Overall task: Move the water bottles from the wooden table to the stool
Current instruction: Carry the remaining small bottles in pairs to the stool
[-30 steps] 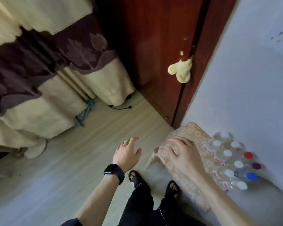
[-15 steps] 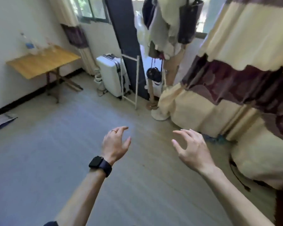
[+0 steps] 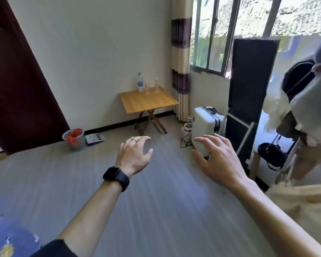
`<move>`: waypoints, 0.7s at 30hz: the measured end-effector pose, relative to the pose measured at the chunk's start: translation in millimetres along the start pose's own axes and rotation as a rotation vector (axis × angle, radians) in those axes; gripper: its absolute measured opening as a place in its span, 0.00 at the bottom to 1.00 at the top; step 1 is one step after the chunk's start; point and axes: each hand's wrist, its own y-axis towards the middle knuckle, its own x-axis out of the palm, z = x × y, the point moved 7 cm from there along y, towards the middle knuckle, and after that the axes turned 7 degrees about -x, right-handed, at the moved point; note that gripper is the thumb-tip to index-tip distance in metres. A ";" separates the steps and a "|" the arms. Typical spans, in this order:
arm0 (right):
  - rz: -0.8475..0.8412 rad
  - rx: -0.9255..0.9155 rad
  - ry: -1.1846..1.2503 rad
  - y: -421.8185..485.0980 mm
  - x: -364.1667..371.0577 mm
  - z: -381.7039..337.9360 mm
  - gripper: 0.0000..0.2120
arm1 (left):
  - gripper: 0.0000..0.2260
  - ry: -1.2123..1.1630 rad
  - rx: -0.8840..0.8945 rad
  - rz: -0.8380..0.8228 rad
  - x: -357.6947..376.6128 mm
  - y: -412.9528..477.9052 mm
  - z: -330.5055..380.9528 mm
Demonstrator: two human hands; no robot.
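L hand (image 3: 132,156) & R hand (image 3: 219,160) out front, grips wide, holding nothing. 3 bottles (image 3: 147,87) upright at tabletop (image 3: 148,103) back edge.

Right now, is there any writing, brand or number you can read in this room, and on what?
Nothing here reads clearly.
Large bottle, blue label: too small and blurred.
Middle small bottle, red label: too small.
Right small bottle, red label: too small.
Leaflet on the floor, blue and white: print blurred.
Watch face: dark, no digits.
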 end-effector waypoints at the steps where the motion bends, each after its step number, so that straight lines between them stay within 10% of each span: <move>1: 0.014 -0.031 0.005 28.1 4.4 3.0 0.21 | 0.20 0.004 -0.001 0.026 -3.1 23.2 1.8; 21: 0.079 -0.208 0.061 454.9 153.0 98.6 0.21 | 0.20 0.061 -0.080 0.244 9.1 430.4 -49.4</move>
